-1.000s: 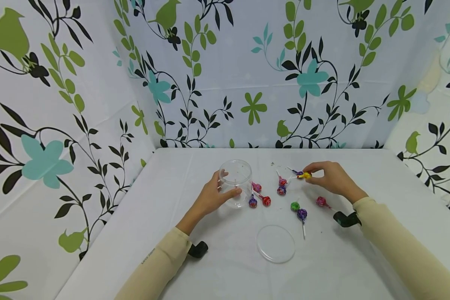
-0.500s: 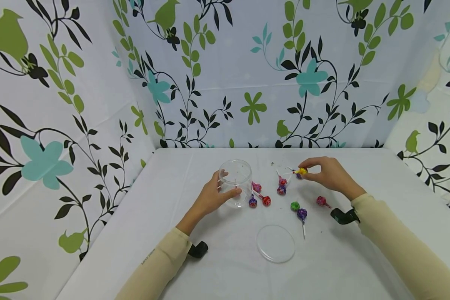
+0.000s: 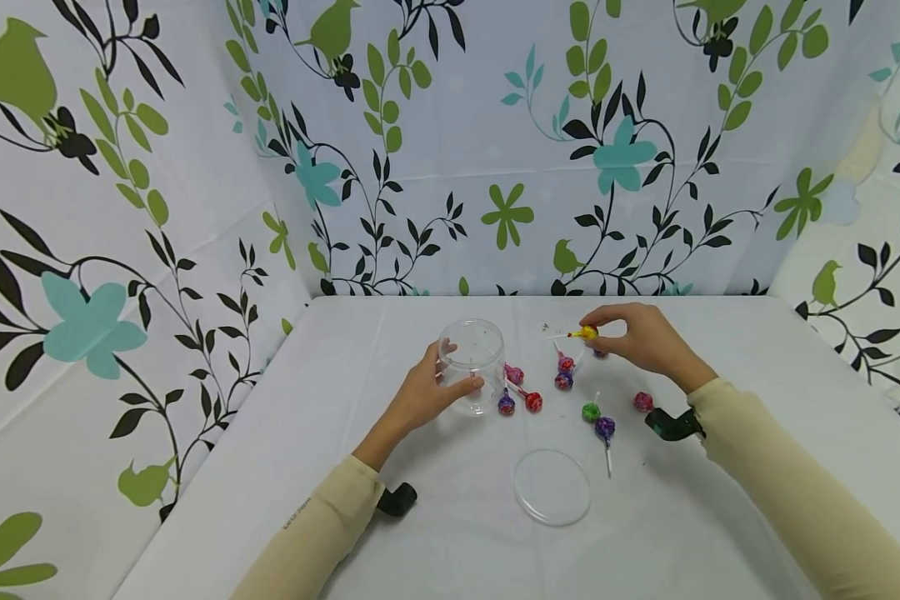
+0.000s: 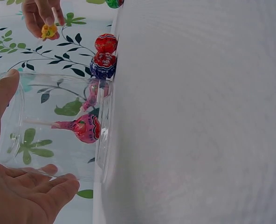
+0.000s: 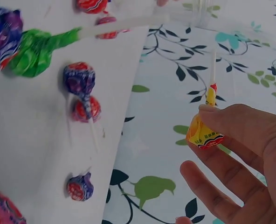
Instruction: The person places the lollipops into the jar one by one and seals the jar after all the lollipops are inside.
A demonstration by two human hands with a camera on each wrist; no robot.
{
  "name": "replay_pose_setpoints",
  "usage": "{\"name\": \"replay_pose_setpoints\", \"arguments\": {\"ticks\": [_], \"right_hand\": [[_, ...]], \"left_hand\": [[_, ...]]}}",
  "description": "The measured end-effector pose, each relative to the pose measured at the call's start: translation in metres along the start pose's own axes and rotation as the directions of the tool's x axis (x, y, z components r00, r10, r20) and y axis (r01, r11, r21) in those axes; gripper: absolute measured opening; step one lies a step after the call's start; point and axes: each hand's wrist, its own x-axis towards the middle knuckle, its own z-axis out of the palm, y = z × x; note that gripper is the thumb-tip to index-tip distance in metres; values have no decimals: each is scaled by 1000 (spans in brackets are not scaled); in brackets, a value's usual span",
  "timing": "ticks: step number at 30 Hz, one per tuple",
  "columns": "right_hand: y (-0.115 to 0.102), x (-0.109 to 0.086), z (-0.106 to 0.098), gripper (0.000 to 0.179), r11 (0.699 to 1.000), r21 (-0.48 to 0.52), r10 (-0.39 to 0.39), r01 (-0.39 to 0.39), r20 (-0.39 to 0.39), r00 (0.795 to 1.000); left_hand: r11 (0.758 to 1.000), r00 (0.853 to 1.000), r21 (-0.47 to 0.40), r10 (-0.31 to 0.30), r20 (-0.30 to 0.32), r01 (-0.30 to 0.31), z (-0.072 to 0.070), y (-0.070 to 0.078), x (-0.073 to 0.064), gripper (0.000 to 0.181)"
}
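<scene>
My left hand [image 3: 420,390] grips a clear round jar [image 3: 474,354] on the table, thumb on one side and fingers on the other. In the left wrist view a pink lollipop [image 4: 86,128] shows through the jar wall, its stick toward the mouth; it seems to be inside. Between thumb and fingers my right hand [image 3: 648,342] pinches a yellow lollipop [image 5: 205,133], its white stick pointing away from the palm. That hand is to the right of the jar, above a purple lollipop [image 5: 80,185] on the table.
Beside the jar lie red [image 3: 532,402], pink and purple lollipops. A red and purple pair [image 3: 564,380], a green one [image 3: 590,412], a dark purple one [image 3: 604,428] and a pink one [image 3: 642,402] are further right. A clear round lid [image 3: 552,487] lies in front.
My right hand has lifted the yellow lollipop from beside the purple one and carried it left toward the jar. My left hand and the jar have stayed in place.
</scene>
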Motion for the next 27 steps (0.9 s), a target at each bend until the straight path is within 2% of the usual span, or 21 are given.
{"name": "replay_pose_setpoints", "arguments": {"ticks": [11, 27], "right_hand": [[-20, 8, 4, 35, 999, 31, -11, 11, -1, 1000], [-50, 17, 8, 31, 996, 45, -74, 75, -14, 997]], "left_hand": [[1000, 1000, -6, 0, -1, 0, 0, 1, 0, 105], [1000, 1000, -5, -1, 3, 1, -1, 4, -3, 102]]}}
